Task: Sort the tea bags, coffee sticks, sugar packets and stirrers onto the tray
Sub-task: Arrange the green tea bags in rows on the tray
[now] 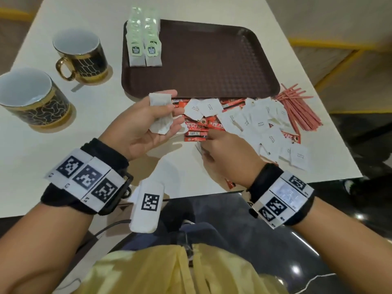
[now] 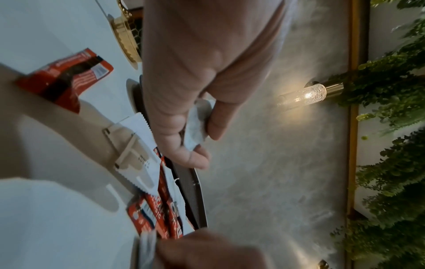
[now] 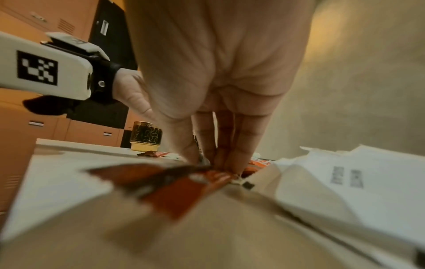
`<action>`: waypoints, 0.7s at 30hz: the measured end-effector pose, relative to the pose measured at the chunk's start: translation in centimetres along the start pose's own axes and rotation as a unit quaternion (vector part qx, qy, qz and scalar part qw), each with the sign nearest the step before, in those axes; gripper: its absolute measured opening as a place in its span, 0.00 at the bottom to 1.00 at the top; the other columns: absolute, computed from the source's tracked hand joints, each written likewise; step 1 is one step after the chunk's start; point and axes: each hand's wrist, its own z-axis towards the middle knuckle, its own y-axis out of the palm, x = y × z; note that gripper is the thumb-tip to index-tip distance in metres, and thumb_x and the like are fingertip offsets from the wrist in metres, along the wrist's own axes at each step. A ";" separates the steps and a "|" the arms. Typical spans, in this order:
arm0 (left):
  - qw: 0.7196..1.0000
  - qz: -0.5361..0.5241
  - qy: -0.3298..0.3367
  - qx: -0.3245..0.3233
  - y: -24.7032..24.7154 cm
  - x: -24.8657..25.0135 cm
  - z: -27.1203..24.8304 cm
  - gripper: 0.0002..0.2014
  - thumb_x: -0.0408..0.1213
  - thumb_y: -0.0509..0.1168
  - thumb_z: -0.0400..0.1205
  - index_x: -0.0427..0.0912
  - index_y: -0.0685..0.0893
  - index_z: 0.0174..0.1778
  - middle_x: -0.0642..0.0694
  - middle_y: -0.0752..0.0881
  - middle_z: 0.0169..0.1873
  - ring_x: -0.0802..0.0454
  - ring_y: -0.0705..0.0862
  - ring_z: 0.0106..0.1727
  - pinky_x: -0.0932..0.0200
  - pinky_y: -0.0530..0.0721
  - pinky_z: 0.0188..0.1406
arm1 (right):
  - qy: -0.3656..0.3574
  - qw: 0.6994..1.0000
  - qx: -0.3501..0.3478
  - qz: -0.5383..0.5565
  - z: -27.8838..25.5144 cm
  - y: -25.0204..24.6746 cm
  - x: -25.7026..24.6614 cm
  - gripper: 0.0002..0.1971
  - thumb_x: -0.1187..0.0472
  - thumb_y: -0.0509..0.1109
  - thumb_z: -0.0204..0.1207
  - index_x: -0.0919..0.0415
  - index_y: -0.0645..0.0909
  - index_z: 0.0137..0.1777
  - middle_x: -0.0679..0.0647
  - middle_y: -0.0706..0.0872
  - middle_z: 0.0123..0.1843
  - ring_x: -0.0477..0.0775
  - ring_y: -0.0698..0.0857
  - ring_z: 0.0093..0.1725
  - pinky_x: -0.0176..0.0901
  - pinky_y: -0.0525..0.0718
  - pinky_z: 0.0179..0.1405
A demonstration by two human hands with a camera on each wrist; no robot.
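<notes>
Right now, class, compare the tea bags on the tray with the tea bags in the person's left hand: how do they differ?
The tray tea bags lie flat in two neat overlapping rows at the tray's left end; the held tea bags are bunched in the left hand, above the table. The tray ones show green labels; the held ones show plain white. Both are white paper bags.

Bench point(image 1: 191, 9): tray point(image 1: 212, 60) at far centre, two rows of tea bags point(image 1: 144, 39) on its far-left corner. Two mugs point(image 1: 80, 56) left of the tray. Near the tray's near edge, mixed coffee sticks point(image 1: 196, 129) and sugar packets point(image 1: 261, 124); stirrers point(image 1: 297, 107) right of them.
</notes>
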 end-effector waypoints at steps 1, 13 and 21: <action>1.000 -0.005 -0.003 0.007 0.0 -0.1 0.1 0.14 0.31 0.62 0.86 0.51 0.85 0.63 0.42 0.90 0.52 0.49 0.90 0.49 0.57 0.91 0.46 | 0.006 1.000 0.025 0.017 0.3 0.0 0.1 0.11 0.68 0.73 0.71 0.62 0.77 0.30 0.55 0.78 0.33 0.62 0.79 0.28 0.40 0.61 0.25; 0.975 -0.186 -0.075 -0.091 0.1 0.2 0.1 0.16 0.51 0.66 0.80 0.41 0.84 0.52 0.44 0.87 0.46 0.51 0.88 0.47 0.55 0.89 0.47 | -0.027 0.945 0.214 0.247 5.2 -4.4 -3.3 0.06 0.67 0.74 0.70 0.63 0.89 0.46 0.55 0.89 0.40 0.53 0.87 0.40 0.54 0.85 0.42; 0.981 -0.187 -0.048 0.009 -2.2 0.9 0.2 0.20 0.24 0.64 0.78 0.42 0.85 0.65 0.33 0.84 0.62 0.42 0.87 0.55 0.57 0.90 0.43 | 0.063 0.971 0.118 0.199 6.5 -4.8 1.4 0.10 0.62 0.69 0.80 0.59 0.87 0.58 0.51 0.89 0.54 0.46 0.86 0.55 0.40 0.84 0.58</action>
